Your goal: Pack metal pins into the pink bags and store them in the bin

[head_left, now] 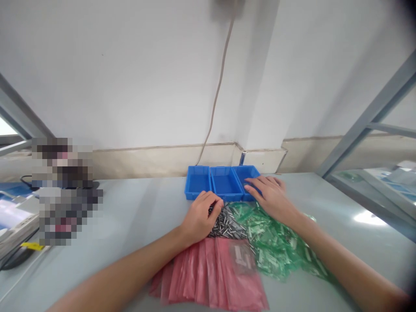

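My left hand (200, 214) rests curled, fingers bent down onto a heap of small metal pins (227, 223) in the middle of the table. My right hand (271, 195) lies flat with fingers stretched toward the rightmost of three blue trays (224, 182), its fingertips at that tray's front rim. Under my right wrist spreads a pile of small green bags (276, 242). A fan of pink bags (214, 273) lies nearer to me, below the pins. What the left fingers pinch, if anything, is hidden.
The grey table (136, 216) runs back to a white wall with a hanging cable (217, 91). Blurred items and a device with black cords (16, 234) crowd the left edge. A metal frame (367, 125) and a shelf with packets stand at the right.
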The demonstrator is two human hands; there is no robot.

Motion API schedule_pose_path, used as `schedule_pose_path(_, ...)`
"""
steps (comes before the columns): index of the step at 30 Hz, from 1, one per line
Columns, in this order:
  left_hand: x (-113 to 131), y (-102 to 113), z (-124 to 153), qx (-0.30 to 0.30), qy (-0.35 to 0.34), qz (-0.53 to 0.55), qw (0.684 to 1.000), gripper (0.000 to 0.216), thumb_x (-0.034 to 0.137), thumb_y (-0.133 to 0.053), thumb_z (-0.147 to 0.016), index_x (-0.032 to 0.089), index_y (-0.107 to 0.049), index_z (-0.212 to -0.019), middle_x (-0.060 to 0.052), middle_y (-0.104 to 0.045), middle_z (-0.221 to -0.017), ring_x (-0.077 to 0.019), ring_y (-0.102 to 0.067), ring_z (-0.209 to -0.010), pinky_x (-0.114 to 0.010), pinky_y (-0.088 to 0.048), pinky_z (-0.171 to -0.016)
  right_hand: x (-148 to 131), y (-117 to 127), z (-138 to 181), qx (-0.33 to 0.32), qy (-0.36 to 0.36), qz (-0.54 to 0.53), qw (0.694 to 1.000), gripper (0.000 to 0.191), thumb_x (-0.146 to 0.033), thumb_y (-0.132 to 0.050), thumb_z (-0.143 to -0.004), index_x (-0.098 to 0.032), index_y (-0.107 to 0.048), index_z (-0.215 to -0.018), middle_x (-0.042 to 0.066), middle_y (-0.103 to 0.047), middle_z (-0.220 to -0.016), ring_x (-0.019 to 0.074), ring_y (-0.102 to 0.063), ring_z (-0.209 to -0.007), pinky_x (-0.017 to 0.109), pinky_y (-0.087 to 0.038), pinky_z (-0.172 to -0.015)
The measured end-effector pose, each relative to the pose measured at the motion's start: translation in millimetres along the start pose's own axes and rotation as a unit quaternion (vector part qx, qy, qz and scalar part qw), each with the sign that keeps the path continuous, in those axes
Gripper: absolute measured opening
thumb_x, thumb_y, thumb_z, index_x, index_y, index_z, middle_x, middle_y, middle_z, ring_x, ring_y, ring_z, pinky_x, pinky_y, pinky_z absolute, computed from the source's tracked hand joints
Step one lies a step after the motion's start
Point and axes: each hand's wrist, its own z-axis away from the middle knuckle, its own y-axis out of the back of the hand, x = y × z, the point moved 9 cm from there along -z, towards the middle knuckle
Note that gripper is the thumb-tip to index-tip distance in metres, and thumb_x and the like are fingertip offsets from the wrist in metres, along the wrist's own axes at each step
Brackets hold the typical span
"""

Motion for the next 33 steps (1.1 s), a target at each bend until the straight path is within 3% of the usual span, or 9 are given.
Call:
schedule_pose_path(8, 1, 0, 0, -0.001, -0.001, -0.001, 1.0, 0.027, 0.029, -0.045, -0.114, 0.022, -0.062, -0.094, -0.003, -0.069, -0.095, -0.0206, -0.061, -0.092, -0.036, -0.045, -0.093, -3, 2, 0, -0.007, -0.005, -0.003, 1.0, 0.043, -0.057, -0.037, -0.111, -0.027, -0.067, -0.115, 0.008, -0.079, -0.119, 0.0344, -0.064, -0.119, 0.055, -0.031, -0.11)
schedule_pose_path(17, 1, 0, -1, -0.001, -0.001, -0.001, 1.0, 0.027, 0.029, -0.044, -0.114, 0.022, -0.062, -0.094, -0.003, -0.07, -0.096, -0.0207, -0.062, -0.093, -0.037, -0.045, -0.095, -7, -5, 3, -0.004, 0.028, 0.013, 1.0, 0.044, -0.052, -0.035, -0.112, -0.028, -0.069, -0.124, 0.009, -0.076, -0.134, 0.034, -0.059, -0.134, 0.062, -0.016, -0.121)
schedule_pose_path(21, 1, 0, -1, -0.003, 0.0, -0.001, 1.0, 0.029, 0.03, -0.043, -0.114, 0.022, -0.063, -0.094, -0.004, -0.071, -0.096, -0.0208, -0.062, -0.093, -0.038, -0.045, -0.095, -10, 1, 2, 0.013, 0.029, 0.013, 0.999, 0.043, -0.052, -0.037, -0.112, -0.028, -0.066, -0.131, 0.01, -0.073, -0.137, 0.0353, -0.057, -0.136, 0.063, -0.019, -0.121)
schedule_pose_path(25, 1, -1, 0, -0.004, 0.0, -0.004, 1.0, 0.03, 0.031, -0.043, -0.114, 0.022, -0.063, -0.094, -0.004, -0.071, -0.096, -0.0208, -0.062, -0.092, -0.038, -0.046, -0.095, -24, 21, 2, 0.044, 0.039, -0.025, 0.998, 0.035, -0.049, -0.044, -0.111, -0.025, -0.065, -0.126, 0.013, -0.073, -0.128, 0.0358, -0.062, -0.12, 0.054, -0.04, -0.108)
schedule_pose_path(28, 0, -1, 0, -0.006, 0.0, -0.007, 1.0, 0.029, 0.032, -0.044, -0.114, 0.022, -0.063, -0.095, -0.004, -0.071, -0.096, -0.021, -0.062, -0.092, -0.038, -0.045, -0.095, -37, 31, 5, 0.031, 0.059, -0.098, 0.993, 0.027, -0.045, -0.048, -0.11, -0.024, -0.063, -0.117, 0.012, -0.072, -0.113, 0.0312, -0.066, -0.106, 0.045, -0.049, -0.096)
schedule_pose_path(33, 1, -1, -1, -0.011, -0.002, -0.005, 1.0, 0.027, 0.029, -0.045, -0.114, 0.022, -0.062, -0.095, -0.003, -0.071, -0.096, -0.0209, -0.062, -0.093, -0.038, -0.045, -0.098, -61, 18, 16, -0.067, 0.105, -0.111, 0.986, 0.028, -0.044, -0.044, -0.114, -0.027, -0.065, -0.107, 0.004, -0.076, -0.095, 0.0254, -0.073, -0.085, 0.037, -0.049, -0.074)
